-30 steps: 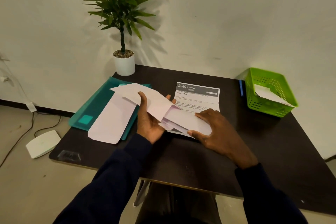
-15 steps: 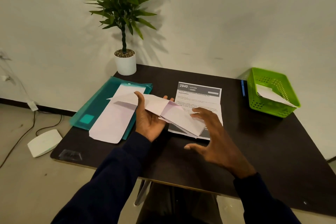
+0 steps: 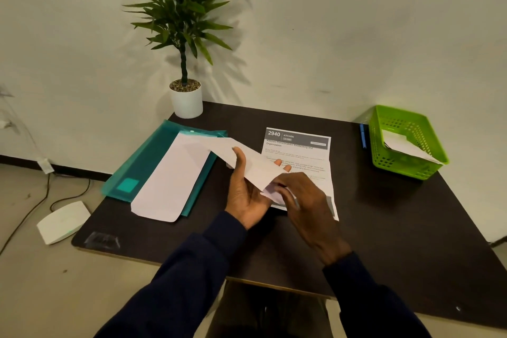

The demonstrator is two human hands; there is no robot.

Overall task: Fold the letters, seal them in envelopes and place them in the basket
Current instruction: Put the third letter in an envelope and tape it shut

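Observation:
My left hand (image 3: 247, 195) grips a long white envelope (image 3: 247, 158) above the table, thumb on top and fingers beneath. My right hand (image 3: 307, 203) touches the envelope's near end, where a folded letter (image 3: 270, 193) sticks out; its fingers curl at the paper. Under both hands lies a printed letter (image 3: 297, 145) headed "2940 KITCHEN", flat on the dark table (image 3: 384, 228). Another white envelope (image 3: 170, 184) lies on a teal folder (image 3: 148, 156) to the left. The green basket (image 3: 428, 129) stands at the back right with a sealed envelope (image 3: 403, 144) inside.
A potted plant (image 3: 186, 99) stands at the table's back left corner. A blue pen (image 3: 362, 136) lies beside the basket. On the floor at left are a white device (image 3: 64, 221) and cables. The wall runs close behind the table.
My right hand left the envelope's end, drew back with fingers spread, then returned to the near end. The envelope tilted in my left hand. The camera shifted slightly.

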